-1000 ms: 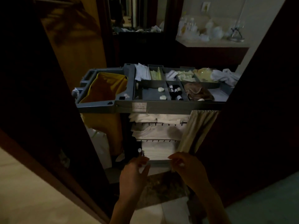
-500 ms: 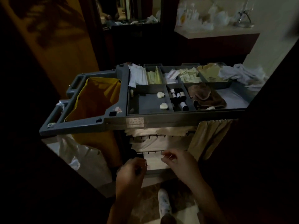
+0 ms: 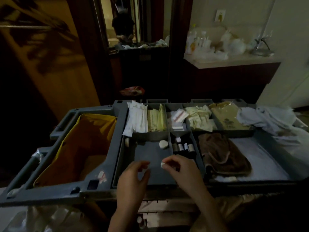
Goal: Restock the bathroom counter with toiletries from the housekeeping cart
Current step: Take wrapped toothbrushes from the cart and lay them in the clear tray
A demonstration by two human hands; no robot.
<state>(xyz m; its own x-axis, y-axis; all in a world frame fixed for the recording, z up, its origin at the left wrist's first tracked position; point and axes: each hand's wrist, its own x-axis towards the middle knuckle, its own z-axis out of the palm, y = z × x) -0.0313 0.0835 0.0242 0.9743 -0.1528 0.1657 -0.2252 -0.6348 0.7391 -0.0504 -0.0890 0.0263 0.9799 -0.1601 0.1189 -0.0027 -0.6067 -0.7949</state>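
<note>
Lower centre: left hand (image 3: 133, 179) over the cart (image 3: 119, 131) tray, fingers (image 3: 142, 164) curled; cannot tell if they grip anything. Right hand (image 3: 183, 170) fingers pinch a white soap (image 3: 162, 164) above the same compartment. Second soap (image 3: 163, 144) lies beyond it. Bench (image 3: 234, 61) at upper right.

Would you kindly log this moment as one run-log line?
step: picking from cart tray | right hand: pinches small round white toiletry | left hand: hovers over same compartment, grip unclear
</note>
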